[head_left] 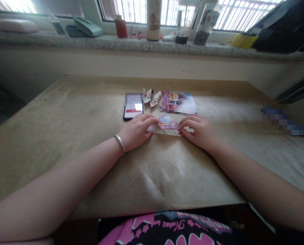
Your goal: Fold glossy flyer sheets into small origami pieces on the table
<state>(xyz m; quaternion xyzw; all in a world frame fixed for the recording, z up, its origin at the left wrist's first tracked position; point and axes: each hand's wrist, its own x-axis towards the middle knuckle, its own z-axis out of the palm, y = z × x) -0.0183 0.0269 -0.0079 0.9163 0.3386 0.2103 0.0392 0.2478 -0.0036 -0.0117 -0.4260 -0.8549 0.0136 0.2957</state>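
Observation:
A partly folded sheet of printed paper (168, 126), white along its near strip and pink and pale blue above, lies between my hands on the table. My left hand (138, 131), with a silver bangle at the wrist, grips its left end between thumb and fingers. At the right end, my right hand (199, 132) pinches the paper's edge. Just beyond the left hand is a phone (133, 110) with its screen lit. Beside the phone sits a folded paper figure (152, 98) with red and white print. A stack of colourful printed sheets (180, 103) lies to its right.
A tan cover spreads over the table (77, 112). Behind it runs a speckled stone windowsill (131, 43) holding a red bottle (120, 27), a tall cream bottle (153, 20), a clear container (205, 27) and a green case (88, 26). A blurred blue item (285, 120) lies at the right.

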